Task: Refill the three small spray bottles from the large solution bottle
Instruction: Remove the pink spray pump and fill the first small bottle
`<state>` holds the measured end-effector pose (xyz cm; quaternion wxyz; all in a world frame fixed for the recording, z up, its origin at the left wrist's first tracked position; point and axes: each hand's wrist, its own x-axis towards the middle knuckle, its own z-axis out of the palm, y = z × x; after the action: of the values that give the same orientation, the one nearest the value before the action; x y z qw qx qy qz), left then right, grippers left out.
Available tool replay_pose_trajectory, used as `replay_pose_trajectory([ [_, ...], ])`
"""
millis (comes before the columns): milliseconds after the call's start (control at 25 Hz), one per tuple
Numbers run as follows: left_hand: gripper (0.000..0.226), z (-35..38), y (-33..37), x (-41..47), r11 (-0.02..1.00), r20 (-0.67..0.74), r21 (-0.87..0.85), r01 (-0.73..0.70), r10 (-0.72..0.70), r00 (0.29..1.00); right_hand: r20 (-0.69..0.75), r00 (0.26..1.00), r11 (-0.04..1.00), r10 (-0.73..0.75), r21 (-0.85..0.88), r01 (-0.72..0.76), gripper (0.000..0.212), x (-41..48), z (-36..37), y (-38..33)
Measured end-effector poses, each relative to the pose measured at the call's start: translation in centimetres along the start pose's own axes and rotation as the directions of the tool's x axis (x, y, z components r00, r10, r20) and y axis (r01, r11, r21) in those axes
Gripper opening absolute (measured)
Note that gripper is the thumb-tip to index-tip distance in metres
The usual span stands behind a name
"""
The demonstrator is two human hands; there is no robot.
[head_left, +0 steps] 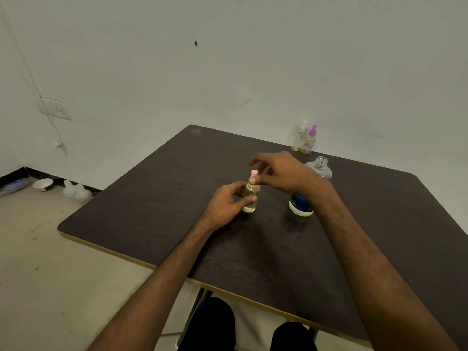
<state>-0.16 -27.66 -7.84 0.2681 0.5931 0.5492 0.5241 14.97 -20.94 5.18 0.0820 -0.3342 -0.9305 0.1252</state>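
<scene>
At the bottom of the frame two knees in dark trousers point(210, 325) show under the near edge of the table point(253, 254), and both bare forearms reach up over it. At mid-frame the left hand point(226, 206) grips a small spray bottle point(249, 208) from its left side, thumb across the front of the clear body and fingers curled behind. The bottle stands upright on the tabletop with pale yellowish liquid inside. Its pink cap point(254, 173) sticks up above that hand.

The right hand point(283, 173) hovers over the cap from the right, fingers spread and loosely bent, thumb tip just beside the pump. Whether it touches or pinches the cap cannot be told.

Right behind the right wrist stands the large solution bottle point(319, 166), its neck uncapped and a blue label low down, partly hidden by the arm. At the far edge, upper right of centre, two more small spray bottles stand touching: one with a white top point(300, 138), one with a purple top point(311, 139).

The tabletop is dark wood grain with a pale edge. A plain white wall point(228, 79) rises behind, with a socket point(54, 108) at the left. On the floor point(50, 274) at its foot lie a white bowl point(43, 184) and pale plastic bottles point(76, 191).
</scene>
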Motion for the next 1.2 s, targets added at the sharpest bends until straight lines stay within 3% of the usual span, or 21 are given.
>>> replay_pose_trajectory([
  [80,0.032,0.0,0.0,0.0,1.000,0.009,0.001,0.008,-0.008,1.000,0.044,0.994,0.993,-0.098,0.070,0.095,0.047,-0.4,-0.5,0.2],
  [160,0.034,0.0,0.1,0.0,1.000,0.010,0.006,0.019,-0.019,1.000,0.070,0.987,0.990,-0.143,0.033,0.141,0.042,-0.1,-0.3,0.2],
  [320,0.034,0.0,-0.1,0.0,1.000,0.011,0.004,0.028,-0.028,1.000,0.021,0.990,0.990,-0.140,-0.027,0.140,0.029,0.8,0.3,0.1],
  [680,0.036,-0.1,-0.1,0.1,0.999,0.013,0.039,0.007,-0.008,1.000,0.011,0.984,0.980,-0.179,-0.088,0.179,0.026,0.7,0.5,-0.4],
  [960,0.039,-0.2,-0.2,0.1,0.999,0.026,0.036,0.002,-0.003,1.000,0.109,0.984,0.980,-0.144,-0.123,0.157,0.027,0.9,-0.1,-0.9],
  [1080,0.037,-0.1,-0.1,0.1,0.999,0.016,0.042,0.002,-0.003,1.000,0.052,0.997,0.969,-0.061,-0.237,0.072,0.035,1.3,0.5,-1.5],
  [1200,0.035,-0.1,-0.1,0.0,0.999,0.017,0.045,0.019,-0.020,1.000,0.066,0.996,0.954,-0.054,-0.292,0.071,0.025,1.6,0.7,-2.1],
])
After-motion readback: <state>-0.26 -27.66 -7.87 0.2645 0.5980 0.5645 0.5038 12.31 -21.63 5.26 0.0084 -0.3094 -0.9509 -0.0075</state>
